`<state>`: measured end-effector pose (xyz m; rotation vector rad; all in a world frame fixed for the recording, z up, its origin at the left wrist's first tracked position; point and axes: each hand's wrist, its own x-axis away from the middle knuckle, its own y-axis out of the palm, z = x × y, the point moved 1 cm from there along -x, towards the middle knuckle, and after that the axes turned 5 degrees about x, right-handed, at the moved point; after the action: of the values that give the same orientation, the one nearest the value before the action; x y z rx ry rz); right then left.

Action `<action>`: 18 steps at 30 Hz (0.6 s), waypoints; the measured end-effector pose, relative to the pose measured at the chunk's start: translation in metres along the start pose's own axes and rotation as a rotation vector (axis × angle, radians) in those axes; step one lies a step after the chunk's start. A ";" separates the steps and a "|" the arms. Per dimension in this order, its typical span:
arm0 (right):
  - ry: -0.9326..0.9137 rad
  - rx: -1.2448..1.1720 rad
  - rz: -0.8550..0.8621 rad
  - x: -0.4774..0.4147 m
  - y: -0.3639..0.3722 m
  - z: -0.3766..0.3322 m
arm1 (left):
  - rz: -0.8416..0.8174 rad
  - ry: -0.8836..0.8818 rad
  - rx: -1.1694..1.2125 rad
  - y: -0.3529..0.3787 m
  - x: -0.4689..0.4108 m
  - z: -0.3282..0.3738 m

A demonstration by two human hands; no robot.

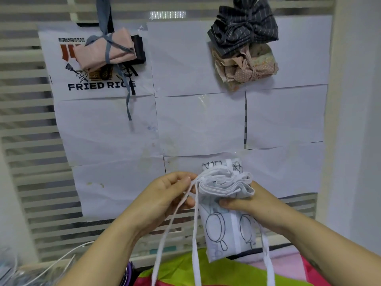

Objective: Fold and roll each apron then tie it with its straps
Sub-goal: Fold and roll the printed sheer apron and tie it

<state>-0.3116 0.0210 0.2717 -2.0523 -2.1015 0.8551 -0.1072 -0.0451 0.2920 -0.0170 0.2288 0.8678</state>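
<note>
Gripping rolled apron [226,230], right hand [253,205]; left hand [165,195] pinching straps [196,265] near edge.

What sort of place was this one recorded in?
Likely an indoor back room or workroom, perhaps of a food shop: a striped partition covered in paper sheets, a fried rice poster, and tied apron bundles hanging there.

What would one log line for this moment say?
step: tying | left hand: pinches strap | right hand: grips rolled apron | nearby: tied pink bundle
</note>
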 end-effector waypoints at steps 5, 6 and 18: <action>0.013 0.019 -0.028 0.001 0.000 0.002 | -0.054 0.069 -0.256 0.000 0.010 -0.004; 0.015 0.017 -0.039 0.001 0.000 0.004 | -0.033 0.075 -0.313 0.002 0.011 -0.004; 0.056 0.039 -0.124 0.001 0.004 0.007 | 0.062 0.008 -0.023 -0.003 -0.002 0.001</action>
<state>-0.3115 0.0195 0.2639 -1.8813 -2.1393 0.8047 -0.1058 -0.0490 0.2931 -0.0350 0.2274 0.9328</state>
